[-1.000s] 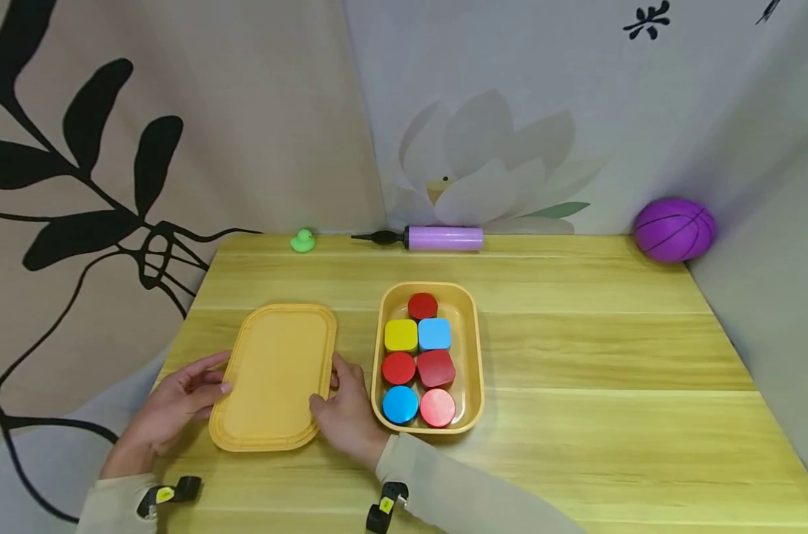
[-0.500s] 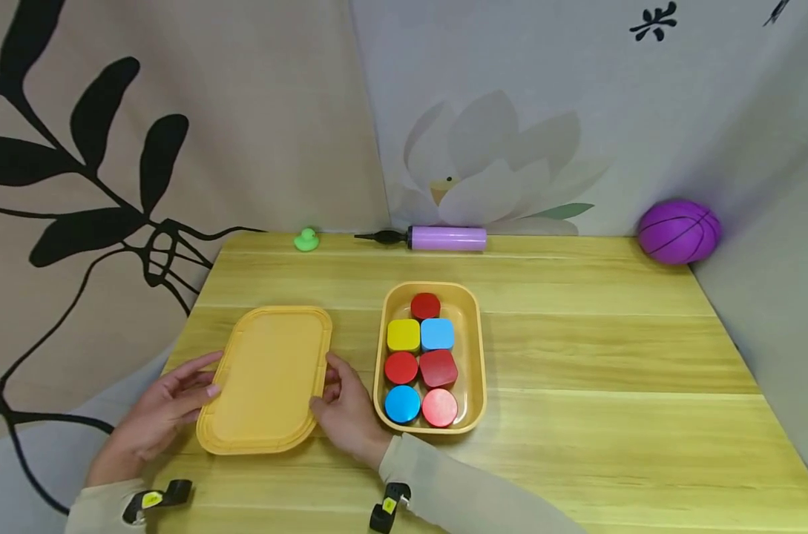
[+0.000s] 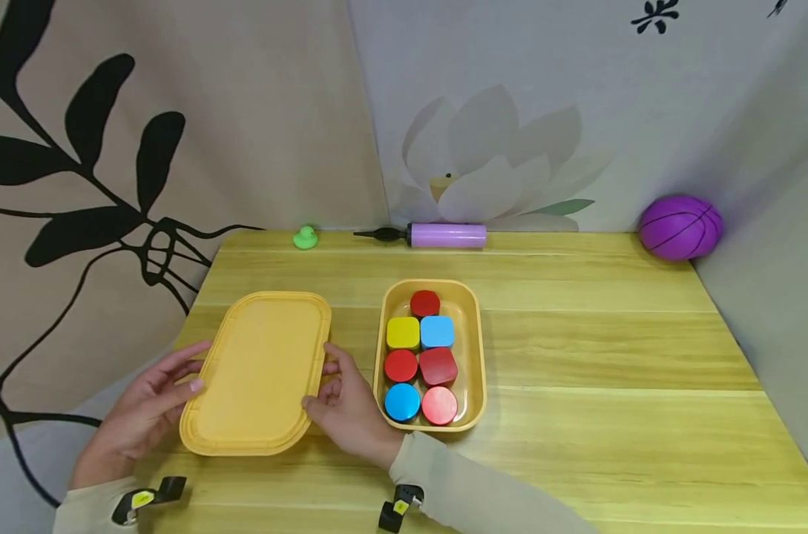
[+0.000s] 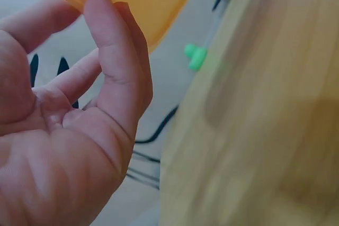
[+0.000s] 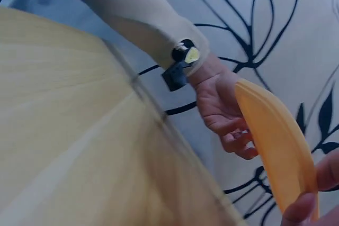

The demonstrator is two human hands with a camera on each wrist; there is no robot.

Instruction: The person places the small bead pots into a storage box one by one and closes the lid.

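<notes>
Both hands hold a flat yellow-orange lid (image 3: 260, 371) by its long sides, raised off the table and tilted. At its left rim, my left hand (image 3: 133, 415) has the thumb on top and fingers beneath. My right hand (image 3: 353, 411) pinches the opposite rim between thumb and fingers. The right wrist view shows the lid (image 5: 278, 152) nearly edge-on between the two hands. Just right of my right hand stands a matching tray (image 3: 468, 334) with several blocks in it: red round and square ones, a yellow block (image 3: 403, 334), a light blue block (image 3: 437, 331) and a blue round one (image 3: 402, 403).
Along the back edge of the wooden table (image 3: 611, 437) are a green toy duck (image 3: 306, 238) and a purple hand pump (image 3: 447, 235) with a black tip. A purple ball (image 3: 681, 228) sits at the back right corner. Printed curtains hang behind.
The lid has moved left and looks larger and more tilted, both hands still gripping it. My left hand has shifted left with it. The tray and blocks stay where they were.
</notes>
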